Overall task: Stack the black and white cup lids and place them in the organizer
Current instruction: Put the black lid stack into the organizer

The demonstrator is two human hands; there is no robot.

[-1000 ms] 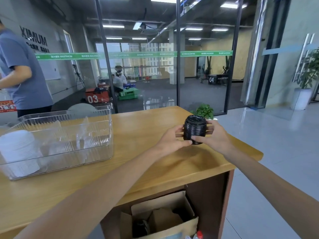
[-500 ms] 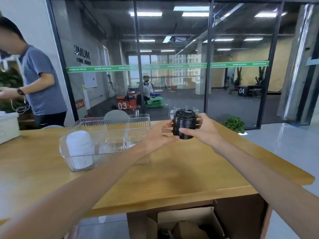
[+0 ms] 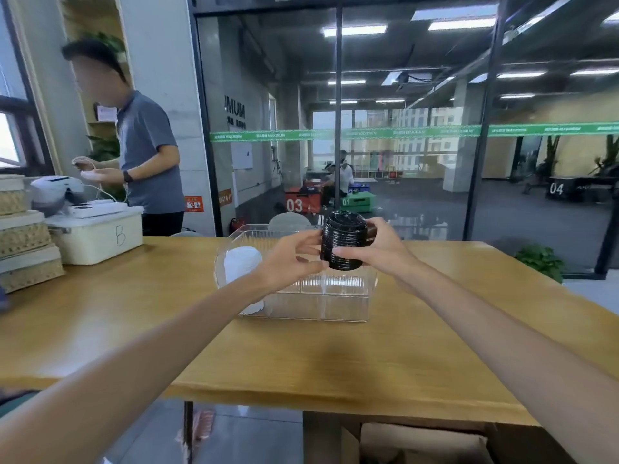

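Gripping the ribbed stack of black plastic cup lids (image 3: 343,244) together, left hand (image 3: 288,259) and right hand (image 3: 378,251) hovered above the clear plastic organizer (image 3: 335,296).

Probably an office: glass partitions (image 3: 402,145), wooden desk (image 3: 335,356), ceiling striplights (image 3: 355,30).

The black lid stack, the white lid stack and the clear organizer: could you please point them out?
black lid stack (image 3: 343,244), head view, ribbed side.
white lid stack (image 3: 242,262), head view, side.
clear organizer (image 3: 335,298), head view, front wall.
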